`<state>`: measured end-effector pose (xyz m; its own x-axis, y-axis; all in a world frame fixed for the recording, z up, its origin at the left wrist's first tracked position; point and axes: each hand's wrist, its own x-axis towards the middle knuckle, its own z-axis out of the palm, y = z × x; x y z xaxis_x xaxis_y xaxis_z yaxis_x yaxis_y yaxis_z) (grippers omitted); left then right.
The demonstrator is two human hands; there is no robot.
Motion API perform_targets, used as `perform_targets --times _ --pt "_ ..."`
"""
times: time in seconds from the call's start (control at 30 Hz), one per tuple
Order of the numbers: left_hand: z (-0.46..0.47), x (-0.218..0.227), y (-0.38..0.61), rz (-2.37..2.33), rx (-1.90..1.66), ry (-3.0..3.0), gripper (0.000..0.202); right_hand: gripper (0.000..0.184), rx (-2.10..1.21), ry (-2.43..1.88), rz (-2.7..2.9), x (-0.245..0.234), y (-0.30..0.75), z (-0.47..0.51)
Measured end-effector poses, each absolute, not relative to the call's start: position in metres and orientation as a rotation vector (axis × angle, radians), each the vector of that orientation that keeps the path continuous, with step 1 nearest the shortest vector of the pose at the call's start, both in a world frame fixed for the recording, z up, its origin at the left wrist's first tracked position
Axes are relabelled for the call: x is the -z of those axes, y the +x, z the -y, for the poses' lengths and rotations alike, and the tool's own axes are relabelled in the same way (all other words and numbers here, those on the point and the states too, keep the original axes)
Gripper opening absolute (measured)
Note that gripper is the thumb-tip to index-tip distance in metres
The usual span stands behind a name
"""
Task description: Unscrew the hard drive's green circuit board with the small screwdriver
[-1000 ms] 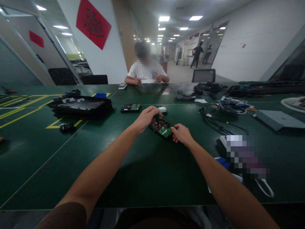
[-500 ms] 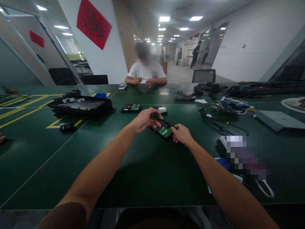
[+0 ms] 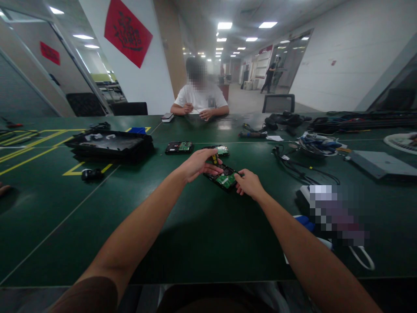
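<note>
Hard drive (image 3: 225, 178) is laid board-up on the table (image 3: 195, 243), right end pinched by the nearly closed right hand (image 3: 249, 182). Yellow-black tool (image 3: 215, 159) is held over its left part by the half-curled left hand (image 3: 199, 165). Second drive (image 3: 223, 150) is placed just behind.
</note>
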<state>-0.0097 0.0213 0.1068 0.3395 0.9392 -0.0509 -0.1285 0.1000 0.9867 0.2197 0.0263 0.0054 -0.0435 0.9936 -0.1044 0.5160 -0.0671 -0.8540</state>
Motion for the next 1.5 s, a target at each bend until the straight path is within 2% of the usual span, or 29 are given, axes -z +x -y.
perform_targets --times 0.37,1.5 --pt "-0.0245 -0.1040 -0.0120 -0.905 -0.999 1.181 0.030 0.019 -1.021 -1.632 1.589 -0.0085 0.2171 -0.0232" --pt "-0.0277 -0.1044 -0.0127 -0.868 -1.076 1.192 0.023 0.024 -1.051 -1.621 1.600 -0.0016 0.2214 -0.0280"
